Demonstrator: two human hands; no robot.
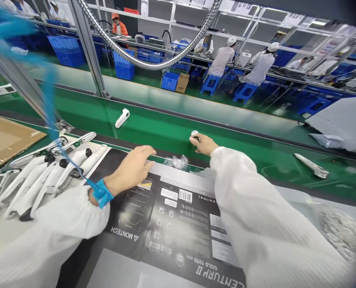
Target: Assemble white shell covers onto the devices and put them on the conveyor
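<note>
My right hand (202, 143) reaches out over the green conveyor belt (165, 132) and is closed on a small white device (194, 133), of which only the tip shows. My left hand (132, 168) hovers over the far edge of a black printed box (165, 224), fingers stretched forward and loosely together, holding nothing. A blue strap (101, 193) circles my left wrist, and its blue cord runs up to the left. A crumpled clear plastic bag (176, 161) lies between the two hands.
Several white thermometer-like housings (51, 168) lie at the left beside a cardboard sheet (6, 138). More white devices (122, 118) (311, 165) rest on the belt. A metal post (89, 48) and flexible hose (153, 60) stand ahead. Workers in white sit at benches beyond.
</note>
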